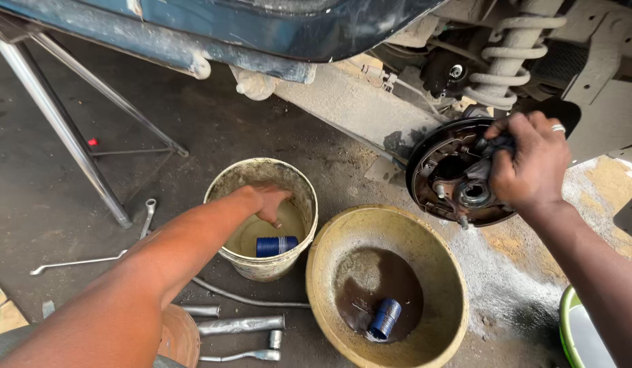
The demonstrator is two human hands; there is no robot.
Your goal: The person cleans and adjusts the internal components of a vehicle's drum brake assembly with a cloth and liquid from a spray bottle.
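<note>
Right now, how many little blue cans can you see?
2. One blue can lies in the liquid inside the bucket, just under the left hand. The other blue can lies in the dark puddle in the big yellow bowl. More may be hidden.

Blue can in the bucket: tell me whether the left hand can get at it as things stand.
Probably yes. The left hand is already inside the open-topped bucket, just above the blue can lying in murky liquid at the bottom. Nothing covers the can or sits between it and the fingers.
</note>
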